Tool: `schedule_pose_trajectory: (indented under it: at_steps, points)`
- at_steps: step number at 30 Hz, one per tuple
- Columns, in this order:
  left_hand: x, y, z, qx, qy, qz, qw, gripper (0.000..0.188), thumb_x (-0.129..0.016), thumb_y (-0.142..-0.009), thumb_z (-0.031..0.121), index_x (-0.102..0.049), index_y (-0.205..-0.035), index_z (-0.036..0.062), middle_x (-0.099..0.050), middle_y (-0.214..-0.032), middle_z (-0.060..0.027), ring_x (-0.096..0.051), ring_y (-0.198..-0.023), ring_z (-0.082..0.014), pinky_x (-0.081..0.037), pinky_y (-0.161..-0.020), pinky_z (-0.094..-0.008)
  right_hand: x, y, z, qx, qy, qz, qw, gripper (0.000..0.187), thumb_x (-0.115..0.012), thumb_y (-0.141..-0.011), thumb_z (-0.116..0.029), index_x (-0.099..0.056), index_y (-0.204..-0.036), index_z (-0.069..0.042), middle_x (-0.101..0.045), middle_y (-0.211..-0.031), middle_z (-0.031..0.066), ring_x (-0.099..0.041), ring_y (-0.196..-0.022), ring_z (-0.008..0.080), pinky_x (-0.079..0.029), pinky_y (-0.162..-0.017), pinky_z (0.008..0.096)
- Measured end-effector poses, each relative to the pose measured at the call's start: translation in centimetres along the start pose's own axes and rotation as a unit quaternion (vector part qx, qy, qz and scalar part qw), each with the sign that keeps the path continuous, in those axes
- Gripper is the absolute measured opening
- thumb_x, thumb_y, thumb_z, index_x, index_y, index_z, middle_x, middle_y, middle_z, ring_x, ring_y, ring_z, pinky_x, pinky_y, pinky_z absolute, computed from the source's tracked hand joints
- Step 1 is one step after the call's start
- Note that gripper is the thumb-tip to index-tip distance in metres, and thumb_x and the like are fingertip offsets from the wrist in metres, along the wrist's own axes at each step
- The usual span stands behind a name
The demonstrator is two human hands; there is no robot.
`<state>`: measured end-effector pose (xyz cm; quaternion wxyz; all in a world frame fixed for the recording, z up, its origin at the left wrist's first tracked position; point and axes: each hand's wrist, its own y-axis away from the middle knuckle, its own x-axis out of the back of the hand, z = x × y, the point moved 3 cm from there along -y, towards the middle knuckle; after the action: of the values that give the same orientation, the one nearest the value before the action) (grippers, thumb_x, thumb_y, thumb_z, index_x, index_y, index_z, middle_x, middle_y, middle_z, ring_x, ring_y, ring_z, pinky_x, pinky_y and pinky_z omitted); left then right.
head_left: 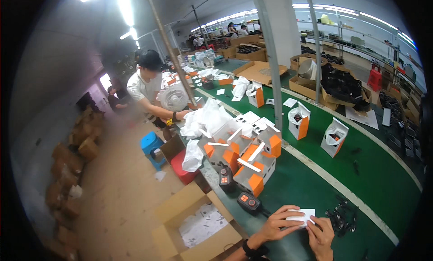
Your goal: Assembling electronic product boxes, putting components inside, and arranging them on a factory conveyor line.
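Observation:
At the near edge of the green table, my left hand (278,225) and my right hand (321,236) both grip a small white folded paper (305,214), its flat face turned up. Right of it lies a tangle of short black cables (341,218). Two black handheld devices with orange buttons, one near (248,201) and one farther (225,178), rest to the left of my hands. Beyond them stands a cluster of open white-and-orange boxes (255,185), their flaps raised.
A cardboard carton (176,212) of white leaflets stands below the table's left edge. Open boxes (334,138) sit on the green belt (361,182). Metal posts (272,67) rise along the line. A co-worker (146,87) reaches over white bags (208,119) by a fan (173,100).

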<state>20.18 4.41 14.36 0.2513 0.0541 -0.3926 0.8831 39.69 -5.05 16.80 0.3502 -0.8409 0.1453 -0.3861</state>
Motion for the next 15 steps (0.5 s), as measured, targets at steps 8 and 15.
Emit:
schedule_pose_trajectory:
  at_steps: [8, 15]
  points:
    - [1.5, 0.2, 1.3, 0.007, -0.136, -0.105, 0.985, 0.045, -0.089, -0.083, 0.011, -0.083, -0.127, 0.0197, -0.071, -0.148, -0.0094, -0.060, -0.141, -0.0412, -0.053, -0.115, -0.0490, 0.3, -2.5, 0.2, -0.017, -0.037, -0.181, 0.983, 0.041, -0.089, -0.089, -0.024, -0.070, -0.121, -0.008, -0.047, -0.162, 0.0281, -0.056, -0.139, 0.0508, -0.055, -0.109, 0.0525]
    - [-1.4, -4.8, 1.3, 0.066, -0.095, -0.115, 0.987, 0.050, -0.087, -0.087, 0.013, -0.079, -0.136, 0.0135, -0.058, -0.159, -0.0227, -0.050, -0.151, -0.0418, -0.043, -0.122, -0.0509, 3.4, -1.6, 5.1, -0.109, -0.071, -0.113, 0.985, 0.048, -0.089, -0.088, -0.021, -0.070, -0.129, -0.007, -0.058, -0.144, 0.0224, -0.068, -0.116, 0.0397, -0.062, -0.095, 0.0449]
